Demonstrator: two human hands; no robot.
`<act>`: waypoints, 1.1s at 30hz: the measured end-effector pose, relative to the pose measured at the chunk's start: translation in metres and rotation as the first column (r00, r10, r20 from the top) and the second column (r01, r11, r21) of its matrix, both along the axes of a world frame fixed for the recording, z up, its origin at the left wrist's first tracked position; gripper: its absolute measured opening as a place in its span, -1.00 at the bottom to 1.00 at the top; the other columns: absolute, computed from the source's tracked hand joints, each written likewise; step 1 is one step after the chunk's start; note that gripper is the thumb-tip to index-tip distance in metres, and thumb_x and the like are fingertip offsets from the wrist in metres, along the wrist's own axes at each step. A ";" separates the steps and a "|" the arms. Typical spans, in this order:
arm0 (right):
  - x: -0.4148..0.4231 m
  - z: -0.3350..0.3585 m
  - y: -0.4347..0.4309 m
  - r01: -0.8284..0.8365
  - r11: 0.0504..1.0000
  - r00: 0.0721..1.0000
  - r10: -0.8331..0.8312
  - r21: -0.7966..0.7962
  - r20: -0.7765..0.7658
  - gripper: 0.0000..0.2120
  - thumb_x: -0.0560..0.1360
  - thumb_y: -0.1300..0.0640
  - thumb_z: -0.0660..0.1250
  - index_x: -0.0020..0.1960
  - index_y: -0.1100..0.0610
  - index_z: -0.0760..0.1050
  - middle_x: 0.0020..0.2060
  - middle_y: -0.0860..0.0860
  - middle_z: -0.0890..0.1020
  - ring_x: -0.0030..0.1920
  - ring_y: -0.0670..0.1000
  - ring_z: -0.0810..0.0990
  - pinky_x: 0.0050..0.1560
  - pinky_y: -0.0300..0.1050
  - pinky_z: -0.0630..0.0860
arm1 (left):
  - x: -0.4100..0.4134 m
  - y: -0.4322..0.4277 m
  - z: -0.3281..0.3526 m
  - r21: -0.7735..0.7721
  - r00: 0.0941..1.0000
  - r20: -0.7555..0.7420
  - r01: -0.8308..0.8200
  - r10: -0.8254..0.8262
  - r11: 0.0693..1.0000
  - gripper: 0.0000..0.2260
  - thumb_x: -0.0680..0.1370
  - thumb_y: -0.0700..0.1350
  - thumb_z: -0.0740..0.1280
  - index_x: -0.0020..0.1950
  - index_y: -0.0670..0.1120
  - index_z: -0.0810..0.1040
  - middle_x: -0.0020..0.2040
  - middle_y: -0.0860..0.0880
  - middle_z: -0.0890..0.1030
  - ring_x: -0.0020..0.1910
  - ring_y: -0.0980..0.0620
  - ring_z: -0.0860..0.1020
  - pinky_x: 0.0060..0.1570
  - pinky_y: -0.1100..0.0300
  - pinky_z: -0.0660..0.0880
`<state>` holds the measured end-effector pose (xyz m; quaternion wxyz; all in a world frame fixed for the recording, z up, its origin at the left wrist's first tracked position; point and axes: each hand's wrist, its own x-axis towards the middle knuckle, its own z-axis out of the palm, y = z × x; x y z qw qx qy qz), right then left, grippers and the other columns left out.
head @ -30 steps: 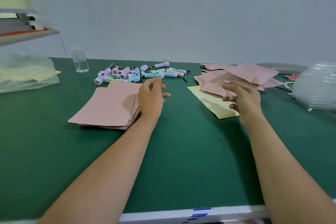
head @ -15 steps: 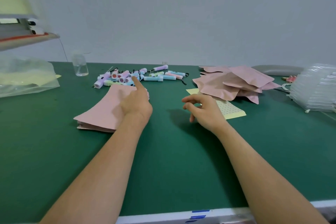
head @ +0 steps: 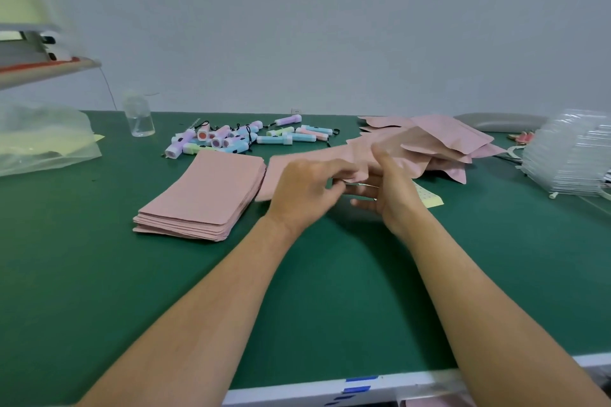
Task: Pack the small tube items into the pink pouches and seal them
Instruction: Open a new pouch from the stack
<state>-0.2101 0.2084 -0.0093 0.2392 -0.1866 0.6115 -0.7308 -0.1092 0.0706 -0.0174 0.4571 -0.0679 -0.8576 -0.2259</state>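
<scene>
Lifted since the earlier frame from the stack (head: pixel 205 195), which lies before the tube heap (head: pixel 231 139) toward the bench's (head: pixel 297 307) far edge, one pink pouch (head: pixel 281 172) is held just beside it. Its edge is pinched by the left hand (head: pixel 304 190) and by the right hand (head: pixel 388 190), thumb uppermost. The lips should be parted fully before a tube is fed in.

One pink pouch (head: pixel 278 175), gripped by left hand (head: pixel 304 190), right hand (head: pixel 391 196)

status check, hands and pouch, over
Both hands on one pink pouch: left hand pinches its edge, right hand holds the other side. Pouch looks flat. The tubes lie behind the flat stack. Nothing in the way.
</scene>
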 end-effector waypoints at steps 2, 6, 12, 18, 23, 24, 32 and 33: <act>-0.003 -0.002 0.002 0.065 0.998 0.997 -0.065 -0.015 -0.046 -0.79 0.61 -0.05 0.34 -0.06 0.07 0.61 -0.23 0.02 0.73 -0.18 0.09 0.75 -0.35 -0.11 0.58 | -0.003 -0.001 -0.005 0.077 0.999 -0.019 0.041 -0.039 0.996 -0.70 0.46 -0.37 0.46 0.11 -0.09 0.76 -0.02 0.05 0.78 -0.03 0.15 0.74 0.12 0.10 0.66; -0.005 -0.003 0.003 0.042 0.998 0.999 -0.043 -0.050 -0.018 -0.92 0.56 0.07 0.42 -0.03 0.07 0.63 -0.30 -0.03 0.64 -0.23 0.08 0.73 -0.38 -0.16 0.53 | -0.003 -0.008 -0.007 0.229 0.997 -0.041 0.067 -0.059 0.971 -0.69 0.45 -0.42 0.43 0.08 -0.11 0.75 -0.06 0.15 0.74 -0.02 0.26 0.71 0.16 0.29 0.61; -0.005 -0.006 0.002 0.140 0.989 0.958 -0.125 0.041 -0.258 -0.75 0.61 0.06 0.40 -0.24 0.09 0.61 -0.32 0.01 0.63 -0.32 -0.06 0.60 -0.36 -0.17 0.49 | 0.001 -0.010 -0.012 0.256 0.981 0.185 0.010 -0.059 0.967 -0.45 0.37 0.11 0.64 0.33 0.06 0.65 0.19 0.23 0.70 0.22 0.40 0.59 0.33 0.34 0.49; -0.002 -0.008 -0.002 0.337 0.929 0.623 -0.097 0.154 -0.776 -0.70 0.62 -0.08 0.38 -0.18 0.06 0.69 -0.38 -0.06 0.66 -0.36 -0.01 0.63 -0.23 0.00 0.60 | -0.003 0.001 -0.005 0.550 0.990 0.076 0.056 -0.117 0.834 -0.76 0.54 0.14 0.53 0.10 0.03 0.78 -0.08 0.17 0.77 -0.05 0.19 0.74 0.06 0.12 0.67; 0.001 -0.011 -0.008 0.383 0.894 0.530 -0.006 0.234 -0.848 -0.69 0.54 -0.21 0.44 -0.21 -0.01 0.63 -0.38 -0.14 0.63 -0.35 -0.03 0.59 -0.20 0.12 0.60 | 0.002 -0.005 -0.003 0.705 0.970 0.103 0.084 -0.219 0.704 -0.82 0.59 0.11 0.49 -0.03 0.03 0.80 -0.16 0.01 0.77 -0.13 0.03 0.76 -0.27 0.26 0.60; 0.001 -0.012 -0.008 0.387 0.892 0.512 0.004 0.235 -0.859 -0.69 0.53 -0.21 0.46 -0.22 -0.01 0.63 -0.39 -0.15 0.63 -0.34 -0.06 0.57 -0.21 0.11 0.59 | 0.003 -0.007 -0.002 0.705 0.966 0.125 0.075 -0.227 0.706 -0.80 0.59 0.12 0.48 -0.04 0.03 0.79 -0.16 -0.01 0.77 -0.11 0.03 0.76 -0.26 0.22 0.61; 0.002 -0.013 -0.007 0.271 0.954 0.539 -0.039 0.130 -0.841 -0.64 0.49 -0.26 0.44 -0.29 -0.01 0.54 -0.42 -0.19 0.59 -0.44 -0.13 0.44 -0.40 -0.21 0.36 | 0.001 -0.004 0.000 0.760 0.910 0.209 0.079 -0.358 0.645 -0.61 0.71 0.11 0.27 -0.02 -0.12 0.75 -0.13 -0.10 0.77 -0.14 -0.04 0.76 -0.17 0.16 0.63; 0.003 -0.013 -0.007 0.261 0.959 0.535 -0.051 0.108 -0.843 -0.64 0.51 -0.24 0.44 -0.28 0.00 0.54 -0.41 -0.18 0.59 -0.44 -0.13 0.44 -0.41 -0.25 0.34 | 0.001 -0.005 0.000 0.769 0.908 0.206 0.081 -0.365 0.635 -0.62 0.71 0.09 0.27 -0.01 -0.14 0.75 -0.12 -0.11 0.77 -0.13 -0.05 0.76 -0.16 0.15 0.63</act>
